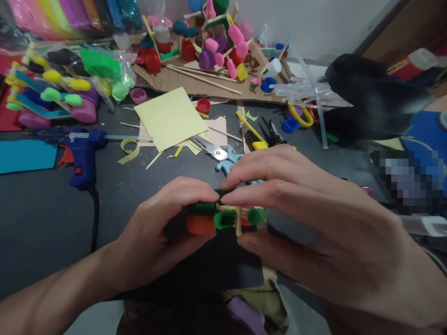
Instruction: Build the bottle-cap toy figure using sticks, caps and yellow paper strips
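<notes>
Just above the table's near edge, both hands hold a small craft model (226,219) of thin wooden sticks, bottle caps and green clay lumps. My left hand (153,223) pinches its left end, where an orange bottle cap (200,224) sits under a dark green part. My right hand (314,204) is curved around the right end, fingertips on top and thumb below. A bit of red shows behind the sticks; the fingers hide the rest. Beyond the right fingertips lie scissors (218,152) with light blue handles, partly covered by the hand.
At left lies a blue glue gun (84,153) with its cord running toward me. Yellow paper (171,118) and stick offcuts are mid-table. Finished-looking clay models (52,88) stand back left, others on cardboard (153,81) behind. Clear glue sticks (307,93) lie back right by a blurred black object (370,97).
</notes>
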`<action>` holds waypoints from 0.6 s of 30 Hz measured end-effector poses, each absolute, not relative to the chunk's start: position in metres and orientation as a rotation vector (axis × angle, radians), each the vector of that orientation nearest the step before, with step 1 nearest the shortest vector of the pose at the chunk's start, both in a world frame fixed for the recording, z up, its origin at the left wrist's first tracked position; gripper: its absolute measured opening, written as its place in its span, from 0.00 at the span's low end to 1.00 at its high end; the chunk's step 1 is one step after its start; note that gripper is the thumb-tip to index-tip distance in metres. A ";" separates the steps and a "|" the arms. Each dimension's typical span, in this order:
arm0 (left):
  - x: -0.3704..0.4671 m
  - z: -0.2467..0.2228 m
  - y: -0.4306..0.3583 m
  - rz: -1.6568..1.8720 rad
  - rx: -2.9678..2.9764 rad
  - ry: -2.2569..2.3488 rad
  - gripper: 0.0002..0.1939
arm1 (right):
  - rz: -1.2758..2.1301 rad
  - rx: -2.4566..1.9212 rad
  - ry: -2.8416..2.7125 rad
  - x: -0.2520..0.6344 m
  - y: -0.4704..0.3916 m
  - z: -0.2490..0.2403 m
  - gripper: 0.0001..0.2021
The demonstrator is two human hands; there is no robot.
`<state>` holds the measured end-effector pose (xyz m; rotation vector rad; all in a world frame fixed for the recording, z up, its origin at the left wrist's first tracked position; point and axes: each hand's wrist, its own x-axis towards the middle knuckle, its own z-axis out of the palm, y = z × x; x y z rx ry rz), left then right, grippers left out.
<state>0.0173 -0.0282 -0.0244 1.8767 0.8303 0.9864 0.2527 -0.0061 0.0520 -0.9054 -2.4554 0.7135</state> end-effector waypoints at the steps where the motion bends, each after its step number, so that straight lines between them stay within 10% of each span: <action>1: 0.017 -0.025 -0.029 0.993 1.842 0.833 0.25 | 0.712 -0.919 -2.448 0.255 -0.006 0.051 0.10; 18: 0.022 -0.020 -0.022 0.723 1.983 1.046 0.16 | 0.508 -1.007 -2.599 0.238 -0.001 0.011 0.04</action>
